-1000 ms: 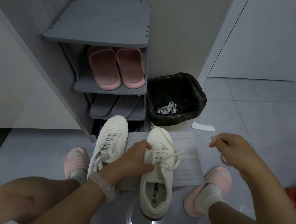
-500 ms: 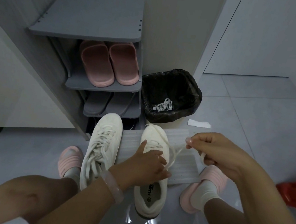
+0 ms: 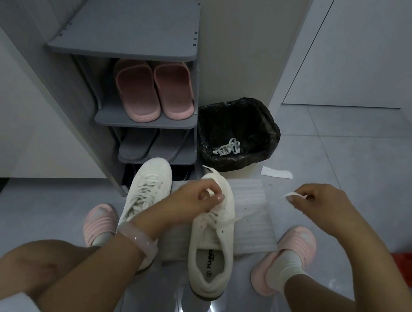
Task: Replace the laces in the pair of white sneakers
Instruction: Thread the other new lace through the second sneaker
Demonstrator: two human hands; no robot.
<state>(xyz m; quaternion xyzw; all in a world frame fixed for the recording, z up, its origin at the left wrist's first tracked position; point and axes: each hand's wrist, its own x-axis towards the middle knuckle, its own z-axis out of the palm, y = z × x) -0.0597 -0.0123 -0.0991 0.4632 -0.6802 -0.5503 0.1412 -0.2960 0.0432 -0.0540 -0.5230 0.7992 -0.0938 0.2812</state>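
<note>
the right sneaker stands on the floor between the person's feet, toe pointing away toward the shoe rack, heel nearest the person, so its long axis runs straight out from the body. the left hand sits over the lace area at the front of that sneaker, fingers curled and pinching a strand of lace just above the eyelets. the right hand is off to the right of the shoe, well apart from it, fingers pinched together on the other lace end, whose tip sticks out to the left, back toward the shoe. so the shoe lies down and left of the right hand, and the left hand is the nearer one by far. my guess is the next move draws the two ends tight or crosses them, which depends on the right hand's end running back across to the eyelets.

the left sneaker stands just beside its mate, toe near the foot of the rack, already laced. both shoes rest partly on a white foam sheet spread on the grey tiled floor. a black-lined bin next to the rack holds a bundle of old laces. pink slippers sit on the rack's shelf.
</note>
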